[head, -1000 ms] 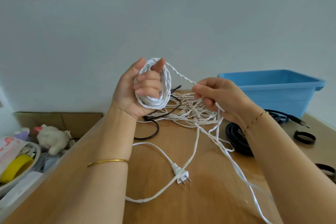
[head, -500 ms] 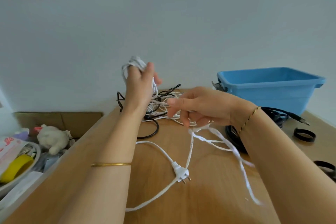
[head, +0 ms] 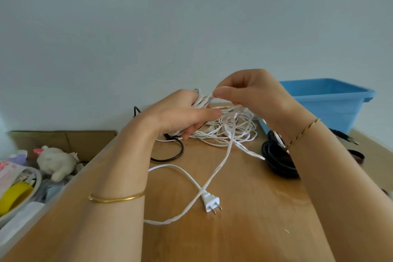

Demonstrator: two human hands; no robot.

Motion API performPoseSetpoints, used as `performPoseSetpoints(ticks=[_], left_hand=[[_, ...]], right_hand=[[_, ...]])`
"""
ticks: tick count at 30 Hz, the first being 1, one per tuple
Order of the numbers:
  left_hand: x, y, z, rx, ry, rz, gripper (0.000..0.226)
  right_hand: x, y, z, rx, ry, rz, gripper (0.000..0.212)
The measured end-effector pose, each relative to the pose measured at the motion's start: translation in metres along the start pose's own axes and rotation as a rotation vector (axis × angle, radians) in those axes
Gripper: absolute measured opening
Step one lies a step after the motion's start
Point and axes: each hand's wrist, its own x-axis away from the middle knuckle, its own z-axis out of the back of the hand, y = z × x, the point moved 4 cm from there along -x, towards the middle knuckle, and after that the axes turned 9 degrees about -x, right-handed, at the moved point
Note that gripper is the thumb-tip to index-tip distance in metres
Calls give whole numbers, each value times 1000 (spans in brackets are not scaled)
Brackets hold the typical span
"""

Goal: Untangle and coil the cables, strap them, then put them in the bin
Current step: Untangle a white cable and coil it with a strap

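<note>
My left hand (head: 180, 112) holds a coil of white twisted cable (head: 202, 100) wound round its fingers, which mostly hide it. Just to the right, my right hand (head: 251, 91) pinches the free strand of that cable beside the coil. The rest of the white cable lies as a loose tangle (head: 229, 132) on the wooden table (head: 255, 219) behind my hands. Its white plug (head: 211, 203) rests nearer to me. A blue bin (head: 327, 102) stands at the back right.
A coiled black cable (head: 278, 159) lies under my right wrist. Another black cable (head: 174, 153) loops left of the tangle. Black straps (head: 357, 155) lie at the right table edge. Left of the table, a box holds a plush toy (head: 56, 162) and yellow tape (head: 14, 195).
My left hand has turned back up over the coil and dropped lower. My right hand has risen from the table to the coil, carrying the strand up with it.
</note>
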Motion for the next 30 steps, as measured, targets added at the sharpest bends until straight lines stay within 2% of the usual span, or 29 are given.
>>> performPoseSetpoints(ticks=[2,5,10,12,14,15,17,19,23,26,30], left_hand=[[0,-5,-1,202,-68,37,36],[2,-9,-7,582,-262,55,42],[-3,-24,4,1329,-552,-133,38],[-4,-31,11,1611,-573,-148,39],[-6,-37,18,1783,-406,-114,39],[-7,-41,21,1804,-242,-80,41],[-5,-44,29,1770,51,-56,48],[-2,-37,33,1723,204,-71,48],[2,-20,45,1549,411,-119,49],[4,-5,68,1531,483,-172,50],[-2,33,106,1509,493,-212,50]], right_hand=[[0,-1,-3,37,21,89,4],[-3,10,-5,73,39,114,8],[-5,40,4,98,142,17,15],[-3,48,3,25,126,-37,20],[-3,53,-1,-45,84,-74,24],[-3,54,-3,-64,75,-85,24],[-5,58,-3,-68,109,-106,22],[-6,62,3,-8,176,-139,19],[-2,78,17,213,161,-301,20],[4,91,23,541,17,-391,30],[3,83,17,719,-125,-323,29]])
